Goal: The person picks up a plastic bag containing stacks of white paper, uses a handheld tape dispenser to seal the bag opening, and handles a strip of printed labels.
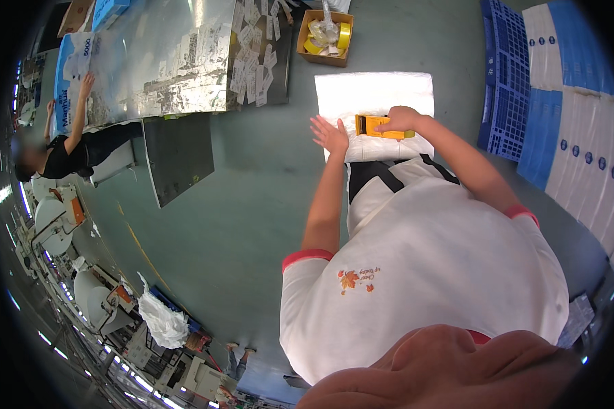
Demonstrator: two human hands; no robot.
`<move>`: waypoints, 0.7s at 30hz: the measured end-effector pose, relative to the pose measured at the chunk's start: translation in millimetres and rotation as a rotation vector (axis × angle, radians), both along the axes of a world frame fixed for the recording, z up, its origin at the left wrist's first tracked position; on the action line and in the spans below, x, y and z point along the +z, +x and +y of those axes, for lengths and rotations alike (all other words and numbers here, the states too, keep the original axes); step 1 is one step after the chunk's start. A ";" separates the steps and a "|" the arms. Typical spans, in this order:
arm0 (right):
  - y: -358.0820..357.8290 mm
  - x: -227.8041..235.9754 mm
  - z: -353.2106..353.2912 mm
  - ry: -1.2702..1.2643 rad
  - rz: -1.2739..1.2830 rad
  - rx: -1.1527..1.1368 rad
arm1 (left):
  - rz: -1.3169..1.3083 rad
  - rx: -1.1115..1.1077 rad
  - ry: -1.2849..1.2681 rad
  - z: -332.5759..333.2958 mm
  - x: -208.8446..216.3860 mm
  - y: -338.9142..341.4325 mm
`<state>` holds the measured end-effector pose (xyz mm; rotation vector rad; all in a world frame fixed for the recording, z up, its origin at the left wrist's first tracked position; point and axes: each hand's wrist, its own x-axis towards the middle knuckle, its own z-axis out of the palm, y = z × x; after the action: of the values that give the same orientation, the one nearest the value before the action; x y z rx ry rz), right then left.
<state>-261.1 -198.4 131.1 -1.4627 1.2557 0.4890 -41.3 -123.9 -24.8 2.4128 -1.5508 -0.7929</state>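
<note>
My right hand [404, 120] is closed round a yellow handheld device with a black end [370, 125]; its exact kind does not show. The device lies level over a white plastic-wrapped bundle [368, 92] in front of my body, its black end pointing left. At the bundle's left edge is my left hand [330, 135], open with its fingers spread and holding nothing. Whether the left hand touches the bundle I cannot tell.
A metal-topped table [177, 68] stuck with white labels stands at far left. Beyond the bundle sits a cardboard box [324, 54] with yellow tape rolls. Blue pallets [505, 82] and stacked white-and-blue packs [580, 136] line the right. A co-worker [68, 153] works at left, near machines.
</note>
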 end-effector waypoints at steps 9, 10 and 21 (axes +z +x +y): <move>-233.6 75.9 35.8 0.081 0.000 -0.206 | -0.151 -0.037 0.076 -4.4 -9.2 -19.6; -270.5 65.3 42.2 0.085 0.046 -0.195 | -0.134 -0.028 0.095 -2.1 -6.7 -24.5; -209.5 -135.7 108.8 -0.480 0.529 0.222 | -0.097 -0.204 -0.085 47.9 47.4 -77.4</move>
<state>-470.6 -89.6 -4.6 -1.9694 1.7162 0.7979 -118.7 -76.0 22.7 2.2900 -1.8516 -0.6360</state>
